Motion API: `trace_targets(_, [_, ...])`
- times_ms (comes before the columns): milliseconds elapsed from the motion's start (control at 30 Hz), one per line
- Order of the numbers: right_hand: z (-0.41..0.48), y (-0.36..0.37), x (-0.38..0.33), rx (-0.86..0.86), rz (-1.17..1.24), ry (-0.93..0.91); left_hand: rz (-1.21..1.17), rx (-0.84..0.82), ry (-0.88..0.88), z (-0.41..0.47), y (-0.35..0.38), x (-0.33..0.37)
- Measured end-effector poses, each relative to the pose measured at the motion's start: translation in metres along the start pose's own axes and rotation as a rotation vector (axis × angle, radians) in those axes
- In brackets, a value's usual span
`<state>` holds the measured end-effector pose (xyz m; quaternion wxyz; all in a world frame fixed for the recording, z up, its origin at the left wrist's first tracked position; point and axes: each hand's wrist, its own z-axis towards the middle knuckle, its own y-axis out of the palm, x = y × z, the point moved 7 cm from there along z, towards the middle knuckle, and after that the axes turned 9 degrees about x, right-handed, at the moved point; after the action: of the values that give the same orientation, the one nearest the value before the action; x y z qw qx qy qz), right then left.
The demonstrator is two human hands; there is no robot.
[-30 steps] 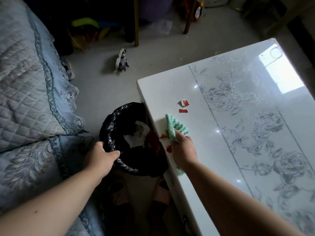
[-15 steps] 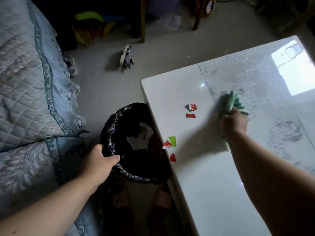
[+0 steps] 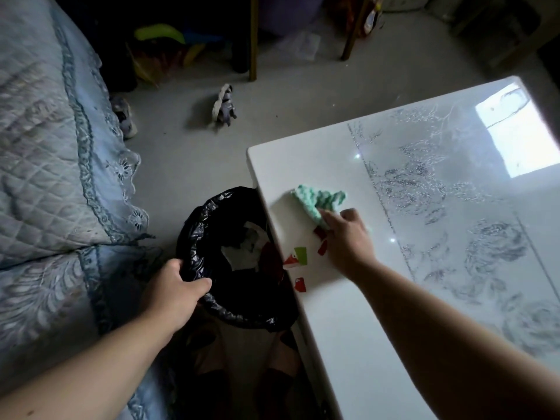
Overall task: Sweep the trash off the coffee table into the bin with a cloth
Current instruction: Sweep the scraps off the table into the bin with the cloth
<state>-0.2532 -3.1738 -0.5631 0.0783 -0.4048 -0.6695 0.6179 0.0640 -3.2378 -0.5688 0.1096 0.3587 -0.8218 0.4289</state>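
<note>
My right hand (image 3: 345, 237) holds a green cloth (image 3: 318, 201) down on the white coffee table (image 3: 348, 328), near its left edge. Red paper scraps (image 3: 321, 247) lie just beside that hand. A green and red scrap (image 3: 298, 257) and another red scrap (image 3: 300, 284) sit at the table's edge, right by the bin. The bin (image 3: 239, 310), lined with a black bag, stands on the floor against the table and holds white and dark red trash. My left hand (image 3: 175, 291) grips the bin's near-left rim.
A blue quilted sofa cover (image 3: 51, 183) fills the left side, close to the bin. A small grey toy (image 3: 224, 106) and a shoe (image 3: 124, 116) lie on the grey floor beyond. Wooden furniture legs (image 3: 253, 37) stand at the back.
My right hand swung the cloth out to the right onto the patterned part, then back left toward the bin, dragging the two far red scraps along. My left hand stayed on the bin rim.
</note>
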Motion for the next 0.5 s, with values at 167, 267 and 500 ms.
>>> trace_targets(167, [-0.047, 0.013, -0.011, 0.053, 0.021, 0.092, -0.02, 0.001, 0.001, -0.005, 0.0, -0.002])
trace_targets(267, [-0.067, 0.024, -0.032, 0.024, 0.078, 0.096, -0.028, -0.009, -0.008, -0.006, 0.0, -0.005])
trace_targets(500, [-0.084, 0.059, -0.076, -0.091, 0.209, 0.103, -0.05, -0.003, -0.009, -0.009, -0.003, -0.011])
